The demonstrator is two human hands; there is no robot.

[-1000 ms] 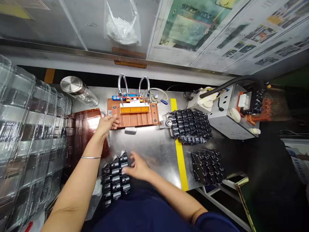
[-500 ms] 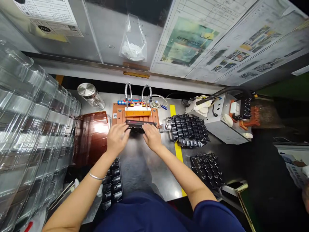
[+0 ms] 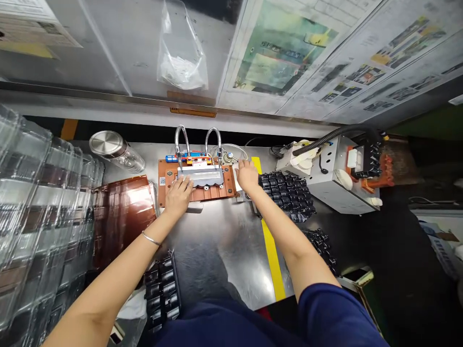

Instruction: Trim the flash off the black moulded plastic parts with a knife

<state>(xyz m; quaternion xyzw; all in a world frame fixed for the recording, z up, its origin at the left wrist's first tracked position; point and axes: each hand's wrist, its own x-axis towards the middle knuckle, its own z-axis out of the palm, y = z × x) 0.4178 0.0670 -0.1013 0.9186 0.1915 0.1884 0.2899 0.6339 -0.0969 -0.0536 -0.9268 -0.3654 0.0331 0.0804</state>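
A long dark plastic part (image 3: 205,181) lies in the brown fixture (image 3: 213,193), below two bent metal hoses (image 3: 213,137). My left hand (image 3: 178,193) rests on the part's left end, fingers stretched out flat over it. My right hand (image 3: 247,176) is at the fixture's right side, fingers curled over the spot of the blue lever handle, which they hide. Next to those fingers the valve knob (image 3: 227,157) shows. A blue tool (image 3: 172,158) lies behind the fixture.
A lidded glass jar (image 3: 121,152) and brown trays (image 3: 123,217) stand left, beside stacked clear trays (image 3: 43,193). Black parts (image 3: 287,193) lie right of the yellow tape (image 3: 272,250), before a white machine (image 3: 340,188). More black parts (image 3: 162,289) sit near my body.
The dark part has gone from between both hands onto the fixture. My left hand stays at its left end; my right hand has let go and moved right to the lever.
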